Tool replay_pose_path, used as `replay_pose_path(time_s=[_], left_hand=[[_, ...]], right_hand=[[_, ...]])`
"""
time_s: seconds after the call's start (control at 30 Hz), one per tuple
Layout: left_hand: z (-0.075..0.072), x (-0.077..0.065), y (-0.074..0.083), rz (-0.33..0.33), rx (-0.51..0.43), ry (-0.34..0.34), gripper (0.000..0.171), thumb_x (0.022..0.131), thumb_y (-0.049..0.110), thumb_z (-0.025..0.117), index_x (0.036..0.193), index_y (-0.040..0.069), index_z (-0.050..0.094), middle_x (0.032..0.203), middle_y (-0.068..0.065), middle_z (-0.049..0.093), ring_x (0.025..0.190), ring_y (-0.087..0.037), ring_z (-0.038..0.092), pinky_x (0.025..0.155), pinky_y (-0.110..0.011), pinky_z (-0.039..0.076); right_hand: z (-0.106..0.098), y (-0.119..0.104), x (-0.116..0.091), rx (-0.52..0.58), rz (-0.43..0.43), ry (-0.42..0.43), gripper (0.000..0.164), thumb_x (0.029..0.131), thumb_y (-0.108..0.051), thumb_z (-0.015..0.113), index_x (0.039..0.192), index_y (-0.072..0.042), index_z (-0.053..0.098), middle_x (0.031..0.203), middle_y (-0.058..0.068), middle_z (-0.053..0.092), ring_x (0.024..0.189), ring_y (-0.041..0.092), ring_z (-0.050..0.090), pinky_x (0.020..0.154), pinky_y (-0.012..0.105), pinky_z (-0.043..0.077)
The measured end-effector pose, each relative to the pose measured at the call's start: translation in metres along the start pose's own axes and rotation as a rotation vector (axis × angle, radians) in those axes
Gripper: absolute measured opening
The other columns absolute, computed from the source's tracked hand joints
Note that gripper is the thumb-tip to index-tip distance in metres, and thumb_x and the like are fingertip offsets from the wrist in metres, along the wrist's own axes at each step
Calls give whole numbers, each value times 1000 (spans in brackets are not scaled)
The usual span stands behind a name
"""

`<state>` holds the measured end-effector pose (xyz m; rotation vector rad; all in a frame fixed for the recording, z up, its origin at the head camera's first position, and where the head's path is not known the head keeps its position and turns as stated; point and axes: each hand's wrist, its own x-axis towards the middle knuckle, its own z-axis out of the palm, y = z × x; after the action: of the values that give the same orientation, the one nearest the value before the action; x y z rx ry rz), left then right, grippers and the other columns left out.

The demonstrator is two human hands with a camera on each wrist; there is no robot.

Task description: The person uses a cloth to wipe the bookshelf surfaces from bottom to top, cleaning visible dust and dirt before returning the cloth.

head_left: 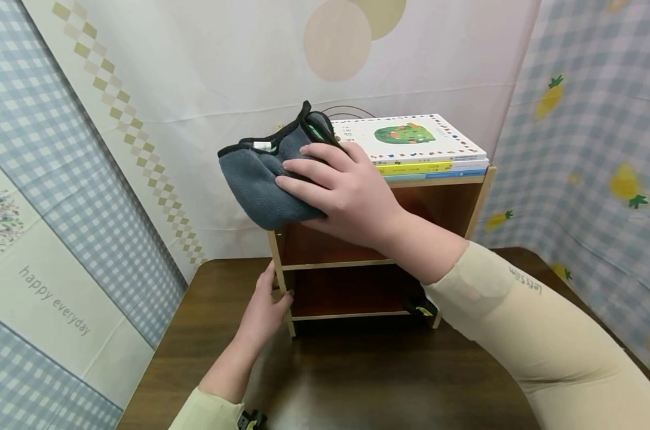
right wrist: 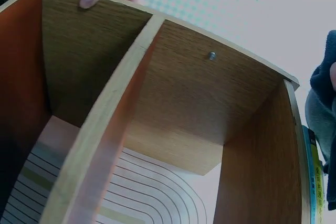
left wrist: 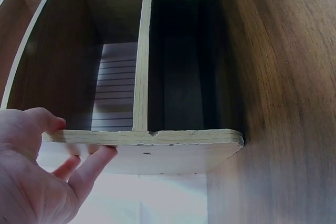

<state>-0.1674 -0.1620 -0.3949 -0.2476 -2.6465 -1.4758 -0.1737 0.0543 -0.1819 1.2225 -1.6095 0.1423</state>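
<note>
A grey cloth (head_left: pixel 268 179) with black edging is bunched in my right hand (head_left: pixel 352 194), held over the left part of the small wooden shelf (head_left: pixel 336 264). In the right wrist view only a strip of the cloth (right wrist: pixel 324 114) shows at the right edge. My left hand (head_left: pixel 264 304) grips the front edge of the shelf's left side panel. The left wrist view shows the thumb on the inner side of that panel (left wrist: pixel 173 138) and fingers on its outer face. Behind the cloth, a stack of picture books (head_left: pixel 411 143) lies on the shelf's top.
The shelf stands on a dark wooden table (head_left: pixel 346 376), against a pale curtain (head_left: pixel 239 65). Blue checked cloth hangs on the left (head_left: pixel 88 131) and right (head_left: pixel 588 143). A small screw (right wrist: pixel 211 55) sticks out inside the shelf's side panel.
</note>
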Motion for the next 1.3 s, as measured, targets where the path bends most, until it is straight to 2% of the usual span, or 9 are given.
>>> replay_pose_path(time_s=[0.23, 0.47, 0.6, 0.77, 0.93, 1.1, 1.3], left_hand=[[0, -1, 0, -4, 5, 3, 80, 99, 17, 59, 159, 35, 10, 146, -5, 36, 126, -27, 46, 83, -42, 48], [0, 2, -1, -9, 4, 6, 81, 98, 17, 61, 159, 35, 10, 144, -7, 38, 126, -28, 47, 88, -46, 48], [1, 2, -1, -3, 0, 15, 80, 98, 17, 62, 159, 36, 13, 141, -7, 40, 125, -27, 48, 90, -47, 48], [0, 1, -3, 2, -1, 11, 79, 98, 17, 61, 158, 37, 13, 145, -6, 37, 126, -28, 47, 88, -46, 49], [-1, 1, -3, -24, 13, 8, 78, 99, 18, 60, 159, 33, 13, 147, -7, 35, 128, -28, 45, 88, -46, 49], [0, 2, -2, -23, 21, 7, 78, 99, 19, 60, 160, 31, 12, 146, -6, 37, 128, -27, 46, 87, -44, 49], [0, -1, 2, 3, 4, 9, 77, 98, 16, 59, 159, 30, 14, 145, -7, 37, 127, -27, 46, 88, -44, 47]], right_hand=[[-7, -9, -19, 4, -5, 75, 40, 84, -29, 79, 121, -14, 71, 121, 8, 69, 118, 32, 57, 88, 51, 45], [-16, -21, -46, 16, -46, 96, 38, 89, -34, 74, 120, -13, 71, 121, 9, 69, 117, 33, 59, 87, 53, 47], [-20, -29, -65, 41, -55, 88, 33, 94, -33, 68, 118, -12, 72, 120, 11, 69, 115, 35, 60, 86, 54, 47], [-27, -41, -87, 54, -49, 74, 36, 97, -38, 63, 118, -10, 72, 119, 12, 69, 112, 35, 62, 84, 55, 47], [-34, -52, -106, 67, -34, 75, 38, 99, -39, 60, 117, -9, 72, 117, 13, 69, 109, 36, 63, 80, 55, 46], [-39, -62, -129, 85, -16, 69, 34, 99, -36, 59, 114, -8, 73, 114, 14, 70, 105, 37, 64, 76, 55, 45], [-45, -71, -159, 117, 50, 19, 35, 101, -36, 57, 112, -8, 73, 111, 13, 71, 102, 38, 64, 74, 55, 44]])
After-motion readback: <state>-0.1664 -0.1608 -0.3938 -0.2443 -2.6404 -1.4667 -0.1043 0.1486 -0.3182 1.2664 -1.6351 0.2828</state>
